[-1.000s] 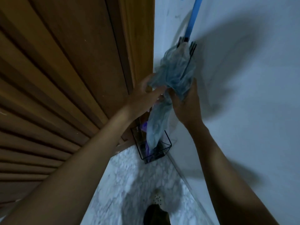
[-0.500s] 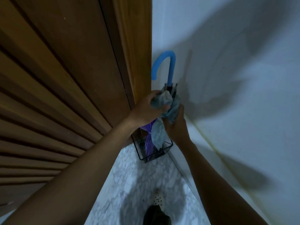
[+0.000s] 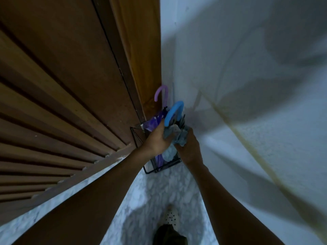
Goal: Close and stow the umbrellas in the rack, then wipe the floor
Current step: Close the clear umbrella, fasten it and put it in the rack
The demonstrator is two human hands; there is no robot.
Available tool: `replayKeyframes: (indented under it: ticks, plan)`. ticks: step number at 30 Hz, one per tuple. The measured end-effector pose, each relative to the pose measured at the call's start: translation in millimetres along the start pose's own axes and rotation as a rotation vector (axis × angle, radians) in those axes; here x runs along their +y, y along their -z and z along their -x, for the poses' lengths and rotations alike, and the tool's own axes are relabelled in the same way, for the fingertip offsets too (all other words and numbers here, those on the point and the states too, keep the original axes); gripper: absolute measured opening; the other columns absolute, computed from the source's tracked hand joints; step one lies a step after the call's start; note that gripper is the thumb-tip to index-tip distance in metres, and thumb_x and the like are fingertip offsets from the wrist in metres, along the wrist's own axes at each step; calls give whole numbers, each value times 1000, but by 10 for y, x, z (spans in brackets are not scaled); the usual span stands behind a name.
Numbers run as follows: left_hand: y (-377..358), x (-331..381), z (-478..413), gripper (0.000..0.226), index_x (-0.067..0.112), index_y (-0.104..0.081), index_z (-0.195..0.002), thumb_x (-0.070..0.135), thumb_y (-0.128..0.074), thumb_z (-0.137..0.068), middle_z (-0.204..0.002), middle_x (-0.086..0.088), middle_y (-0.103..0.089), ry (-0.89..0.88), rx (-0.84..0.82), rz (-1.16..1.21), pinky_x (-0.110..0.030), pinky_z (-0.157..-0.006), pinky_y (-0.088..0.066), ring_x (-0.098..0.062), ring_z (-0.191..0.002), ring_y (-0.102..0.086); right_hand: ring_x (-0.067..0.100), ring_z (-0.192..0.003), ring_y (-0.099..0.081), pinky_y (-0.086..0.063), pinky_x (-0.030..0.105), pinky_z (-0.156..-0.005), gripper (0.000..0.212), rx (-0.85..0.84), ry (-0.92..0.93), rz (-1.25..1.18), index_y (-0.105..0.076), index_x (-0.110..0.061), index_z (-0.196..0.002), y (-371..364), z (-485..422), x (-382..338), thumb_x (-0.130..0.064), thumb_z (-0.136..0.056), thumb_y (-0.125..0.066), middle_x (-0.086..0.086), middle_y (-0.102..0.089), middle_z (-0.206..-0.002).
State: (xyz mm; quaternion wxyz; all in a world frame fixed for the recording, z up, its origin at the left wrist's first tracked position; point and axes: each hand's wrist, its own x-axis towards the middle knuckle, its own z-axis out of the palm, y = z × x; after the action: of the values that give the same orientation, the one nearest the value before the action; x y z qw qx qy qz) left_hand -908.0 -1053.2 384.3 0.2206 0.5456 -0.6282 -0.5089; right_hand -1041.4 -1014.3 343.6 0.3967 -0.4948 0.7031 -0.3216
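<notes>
Blue umbrella [image 3: 177, 135]: closed, upright, lower part down in the black wire rack [image 3: 162, 167]. Its curved bright blue handle is on top, and the grey-blue canopy is bunched and crumpled below it, with dark rib ends poking out by the handle base. Canopy fabric is loose, not wrapped tight.

Purple umbrella [image 3: 155, 122] stands in the same rack, just beside the blue one on the door side. It is closed, with a pale lilac hook handle up against the wooden door frame [image 3: 141, 50]. The rack sits on the marble floor [image 3: 155, 191] in the corner between the frame and the white wall [image 3: 247, 85].

Both my arms reach forward and down, bare forearms converging on the rack. Left hand [image 3: 155, 138] comes from the door side with fingers curled round the bunched canopy, thumb up near the blue handle. Right hand [image 3: 190, 147] comes from the wall side, back of hand to the camera, fingers wrapped into the same fabric, so both hands squeeze the canopy between them. Fingertips are hidden in the folds and the light is dim, so the right grip is probably a full clasp.

Louvred brown door [image 3: 62, 103] fills the left. A perforated light shoe [image 3: 170, 215] is at the bottom centre.
</notes>
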Motion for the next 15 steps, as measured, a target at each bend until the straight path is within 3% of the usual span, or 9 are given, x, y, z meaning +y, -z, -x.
replayKeyframes:
  ticks: [2,7,11,15]
  plan:
    - [-75,-173,-36,34,-10,-38,-128,-3,-51,-97,-96,-1,-54,-28,-4,-33,-18,-86,-50,2,-86,-60,19,-98,-63,-48,11,-75,30,-22,-28,-18,-49,-14,-117,-50,-21,91,-14,-92,-66,7,-65,-109]
    - [-162,-397,-133,34,3,-44,-128,12,-54,-98,-99,-3,-56,104,-51,17,-40,-94,-52,-22,-99,-60,24,-111,-63,-45,19,-86,44,-145,-34,133,-53,-6,-126,-188,-122,261,-17,-88,-72,12,-65,-120]
    - [-160,-501,-239,19,17,-49,-114,15,-57,-97,-100,-6,-57,103,-17,-46,-40,-89,-52,-22,-96,-59,22,-112,-65,-51,30,-94,42,-119,-86,174,-55,-13,-130,-226,-136,310,-26,-92,-67,7,-68,-122]
    - [-168,-457,-293,52,22,-51,-130,49,-64,-87,-121,-6,-37,186,51,-196,-33,-103,-40,-20,-109,-39,22,-110,-67,-56,42,-93,54,36,-108,116,-42,-19,-142,-280,-61,264,-28,-93,-65,6,-68,-123]
